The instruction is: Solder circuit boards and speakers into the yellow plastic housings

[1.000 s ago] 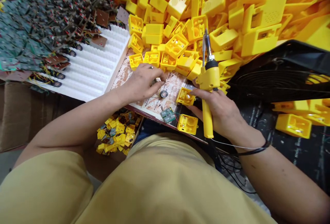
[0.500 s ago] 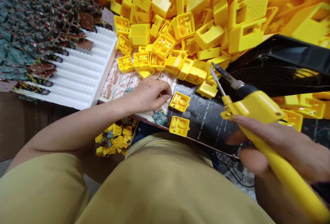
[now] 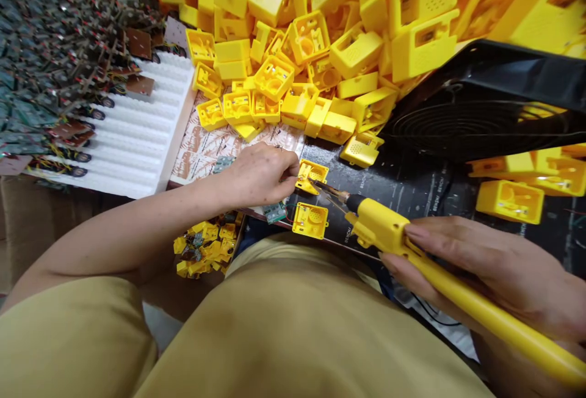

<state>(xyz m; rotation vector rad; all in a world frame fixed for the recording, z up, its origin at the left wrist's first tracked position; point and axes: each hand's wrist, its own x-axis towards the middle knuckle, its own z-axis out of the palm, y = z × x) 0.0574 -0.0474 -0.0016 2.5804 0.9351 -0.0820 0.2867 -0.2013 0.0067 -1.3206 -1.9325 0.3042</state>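
Note:
My right hand (image 3: 494, 270) is wrapped round a yellow soldering iron (image 3: 382, 227) with a metal feed tube beside its tip. The tip reaches into a small open yellow plastic case (image 3: 319, 171) on the dark board. My left hand (image 3: 270, 172) is at that case's left edge, fingers pinched together; what they hold, if anything, is hidden. Just below lies a second yellow case (image 3: 311, 221), joined by a thin red wire to a green circuit board (image 3: 274, 212) beneath my left wrist.
Yellow cases (image 3: 293, 38) are heaped along the back. At left, wired circuit boards (image 3: 68, 62) pile on a white ribbed foam sheet (image 3: 132, 141). A black fan (image 3: 489, 105) stands at right. A box of yellow parts (image 3: 210, 245) sits below the bench edge.
The soldering iron has come down and left, from above the board into the upper case. My left hand stays closed beside that case. The view has shifted slightly.

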